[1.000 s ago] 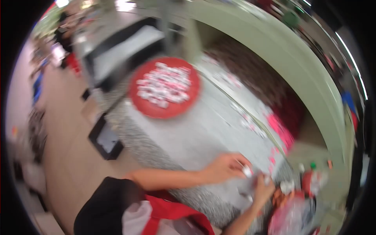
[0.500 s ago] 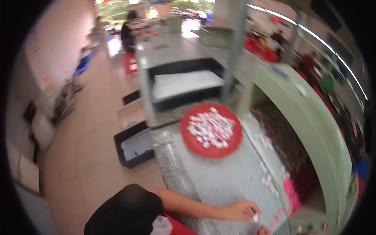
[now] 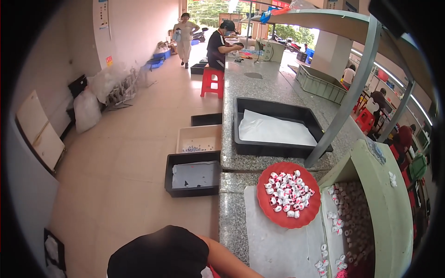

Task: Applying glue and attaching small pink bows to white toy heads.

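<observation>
My left arm (image 3: 227, 262), in a black sleeve, reaches along the lower edge; its hand is out of view, and so is my right hand. Ahead of the arm a red scalloped plate (image 3: 296, 224) rests on a pale sheet (image 3: 264, 245) on the speckled stone bench. Many small white pieces with pink parts (image 3: 288, 194) are heaped on it. To its right stands a pale green open-fronted booth (image 3: 389, 194). More white pieces (image 3: 337, 224) lie along its opening and inside, with a bright pink item (image 3: 341, 274) at the bottom.
A black tray (image 3: 278, 149) with white paper sits beyond the plate, beside a grey metal post (image 3: 345, 92). Black and beige trays (image 3: 192, 190) stand left of the bench. A co-worker (image 3: 218, 48) sits by a red stool (image 3: 212, 83); another person (image 3: 185, 37) stands in the aisle.
The view has tilted up and swung left, so the plate and bench appear lower and further right. My hands, seen before with a small white piece at the left fingers, have left the picture.
</observation>
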A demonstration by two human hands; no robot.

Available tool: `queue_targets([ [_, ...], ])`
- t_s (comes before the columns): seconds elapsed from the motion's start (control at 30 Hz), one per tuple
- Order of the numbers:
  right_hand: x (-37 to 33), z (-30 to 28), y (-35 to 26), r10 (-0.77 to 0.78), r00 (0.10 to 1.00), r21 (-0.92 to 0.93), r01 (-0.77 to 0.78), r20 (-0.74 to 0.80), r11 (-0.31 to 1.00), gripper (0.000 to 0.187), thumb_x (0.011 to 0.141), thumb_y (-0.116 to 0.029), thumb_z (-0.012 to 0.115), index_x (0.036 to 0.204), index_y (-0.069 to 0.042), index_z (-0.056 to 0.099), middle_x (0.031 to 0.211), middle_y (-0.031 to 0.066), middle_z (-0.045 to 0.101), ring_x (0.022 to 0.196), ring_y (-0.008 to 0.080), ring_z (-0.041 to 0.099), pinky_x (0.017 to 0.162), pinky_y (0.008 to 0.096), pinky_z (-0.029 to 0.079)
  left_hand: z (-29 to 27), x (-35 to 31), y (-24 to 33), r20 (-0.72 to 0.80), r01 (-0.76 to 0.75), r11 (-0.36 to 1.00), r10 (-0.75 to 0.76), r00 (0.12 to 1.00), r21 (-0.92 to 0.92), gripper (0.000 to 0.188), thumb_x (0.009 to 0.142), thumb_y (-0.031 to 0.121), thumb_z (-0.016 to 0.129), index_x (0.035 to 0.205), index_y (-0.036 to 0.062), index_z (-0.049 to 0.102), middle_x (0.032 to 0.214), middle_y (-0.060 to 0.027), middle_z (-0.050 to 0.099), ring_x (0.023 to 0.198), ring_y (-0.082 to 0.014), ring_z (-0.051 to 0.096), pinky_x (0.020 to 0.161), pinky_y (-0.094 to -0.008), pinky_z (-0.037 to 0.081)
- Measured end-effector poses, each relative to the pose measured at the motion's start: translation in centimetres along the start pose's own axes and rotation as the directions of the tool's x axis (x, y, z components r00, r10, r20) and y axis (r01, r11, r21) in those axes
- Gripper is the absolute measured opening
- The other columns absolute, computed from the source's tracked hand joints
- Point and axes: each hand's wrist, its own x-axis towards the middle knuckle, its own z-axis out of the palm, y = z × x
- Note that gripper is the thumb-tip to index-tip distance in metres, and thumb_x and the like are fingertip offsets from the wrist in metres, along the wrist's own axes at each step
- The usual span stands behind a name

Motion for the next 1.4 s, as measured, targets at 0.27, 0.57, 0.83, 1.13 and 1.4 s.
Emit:
queue_targets([
  [0.27,-0.1,-0.3,-1.0,-0.13,0.991,-0.292,0.114,-0.035,0.95,0.025,0.078,-0.022,0.058,0.087,0.002,0.057,0.078,0.0106,0.056,0.07,0.0197,0.051,0.064,0.0306,0.042,0.2,-0.1,0.5,0.023,0.044,0.999,-0.043,0.999,-0.032,0.031,0.071,0.007,0.068,0.1,0.0002,0.059,0.086,-0.0086,0.064,0.075,-0.0122,0.059,0.067,-0.0265,0.048],
  [0.57,1.0,0.3,3.9,-0.287,0.958,-0.62,0.233,0.013,0.749,0.034,0.077,-0.027,0.058,0.096,0.001,0.056,0.089,0.0142,0.056,0.081,0.0235,0.052,0.072,0.0324,0.041,0.0,-0.5,1.1,0.056,0.044,0.996,-0.039,0.998,-0.083,0.03,0.073,0.005,0.065,0.101,-0.0007,0.056,0.087,-0.0082,0.063,0.078,-0.0125,0.059,0.071,-0.0269,0.048],
  [0.83,-3.3,-0.3,-4.4,-0.157,0.982,-0.474,0.09,-0.103,0.876,0.031,0.076,-0.022,0.061,0.094,0.003,0.057,0.084,0.0142,0.058,0.075,0.0225,0.054,0.068,0.0309,0.043,-0.7,0.4,0.6,0.115,0.005,1.0,-0.006,0.993,0.013,0.028,0.074,0.001,0.061,0.101,0.0007,0.055,0.085,-0.0016,0.059,0.074,-0.0057,0.054,0.067,-0.0218,0.045],
  [1.13,-1.7,2.1,-1.8,-0.003,0.987,0.578,0.096,-0.159,0.81,0.01,0.072,0.0,0.062,0.08,0.003,0.058,0.064,0.006,0.056,0.052,0.0109,0.051,0.051,0.0211,0.04,-1.6,0.2,1.8,-0.009,0.096,0.989,-0.095,0.995,0.109,0.034,0.076,-0.007,0.057,0.11,-0.0017,0.052,0.102,-0.0091,0.059,0.091,-0.0109,0.057,0.078,-0.0227,0.047],
  [1.4,-3.1,2.9,-2.9,-0.016,0.991,0.631,0.097,-0.133,0.77,0.01,0.071,0.0,0.065,0.079,0.002,0.058,0.062,0.0033,0.057,0.051,0.0076,0.051,0.047,0.0191,0.039,0.2,-0.4,0.2,0.098,0.011,0.991,-0.024,0.995,0.133,0.031,0.077,-0.011,0.053,0.107,-0.0045,0.052,0.106,-0.0111,0.054,0.095,-0.0167,0.056,0.081,-0.0262,0.047],
])
